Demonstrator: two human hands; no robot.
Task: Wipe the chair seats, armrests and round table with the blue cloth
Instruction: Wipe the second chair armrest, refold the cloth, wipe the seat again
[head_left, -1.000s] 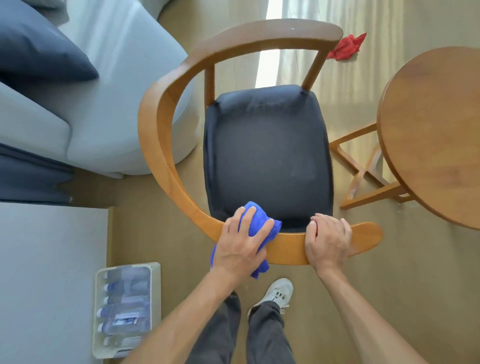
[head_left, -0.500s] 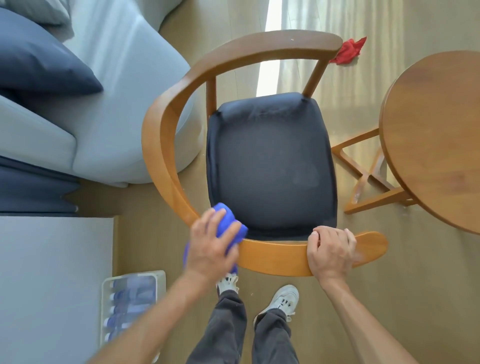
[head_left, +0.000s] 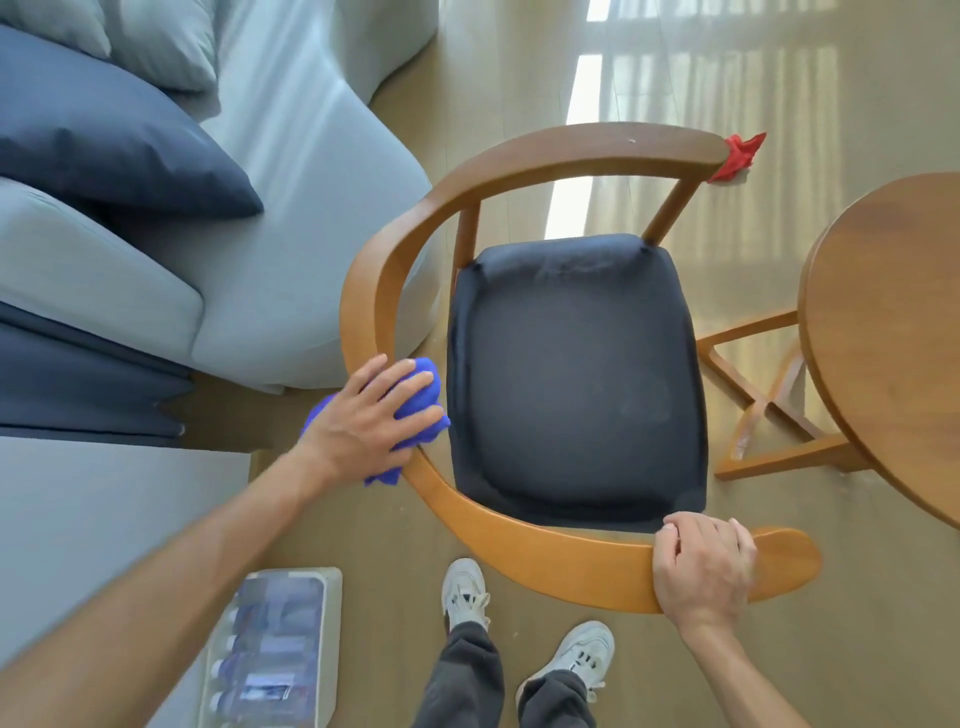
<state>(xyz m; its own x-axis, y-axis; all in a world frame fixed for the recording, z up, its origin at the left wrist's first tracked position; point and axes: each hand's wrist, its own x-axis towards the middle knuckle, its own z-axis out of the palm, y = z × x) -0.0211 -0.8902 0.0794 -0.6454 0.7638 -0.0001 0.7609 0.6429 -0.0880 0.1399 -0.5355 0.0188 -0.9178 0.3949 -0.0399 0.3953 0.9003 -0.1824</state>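
- The blue cloth (head_left: 415, 402) is largely covered by the left hand (head_left: 371, 415); only bunched folds are seen past the fingertips and below the wrist side, so its full shape cannot be made out.
- The cloth is pressed onto the curved wooden armrest (head_left: 363, 291) at the chair's left side, beneath spread, nearly straight fingers.
- The right hand (head_left: 701, 564) is curled over the near end of the same rail, which is gripped; the fingertips are hidden under the wood.
- The dark seat (head_left: 574, 379) is seen whole, apart from its near edge, which is crossed by the rail.
- The round table (head_left: 883, 338) is cut off by the right edge of the frame; its crossed base (head_left: 763, 405) is partly hidden beneath the top.
- A red cloth (head_left: 740, 158) on the floor is partly masked by the far armrest end.
- A grey sofa (head_left: 270, 218) with a dark cushion (head_left: 114, 150) is pressed close to the chair's left side.
- A pale tray of bottles (head_left: 275, 654) is blurred and cut off at the bottom edge.
- Two white shoes (head_left: 465, 592) and dark trouser legs are seen below the chair.
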